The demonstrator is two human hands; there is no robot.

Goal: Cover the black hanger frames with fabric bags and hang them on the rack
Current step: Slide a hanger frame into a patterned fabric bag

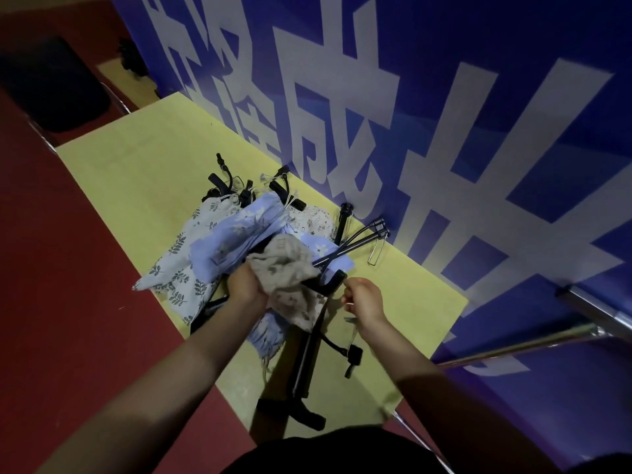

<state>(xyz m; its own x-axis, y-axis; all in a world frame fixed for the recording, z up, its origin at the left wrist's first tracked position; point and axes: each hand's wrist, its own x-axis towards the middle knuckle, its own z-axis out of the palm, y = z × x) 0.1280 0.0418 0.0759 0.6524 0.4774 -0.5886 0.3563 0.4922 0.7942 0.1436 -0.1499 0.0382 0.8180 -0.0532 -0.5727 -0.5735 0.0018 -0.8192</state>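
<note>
The left hand (pixel 247 285) grips the bunched beige fabric bag (pixel 290 271) at the centre of the yellow table (pixel 136 186). The bag covers the upper part of a black hanger frame (pixel 307 354), whose lower bar runs toward 6 o'clock and ends in a foot near the table's near edge. The right hand (pixel 364 299), just beside the bag at 3 o'clock, has its fingers curled and appears to pinch a thin drawstring or clip; the item is too small to identify.

At 10 o'clock lies a pile of covered frames: a leaf-print bag (pixel 178 254) and a light blue bag (pixel 236 230), with black hook ends protruding at 12 o'clock. Two bare frames (pixel 359 241) lie at 1 o'clock against the blue banner (pixel 444 131). A metal rail (pixel 513 343), probably the rack, is at 4 o'clock.

Judged step: closing the beige bag over the frame.

Hazards:
- Fabric is bunched, not drawn down; tightening now may leave the frame partly exposed.
- Frames overlap; lifting this one may snag a neighbour and drag the pile.
- The frame's foot lies close to the table edge and may slip off.
</note>
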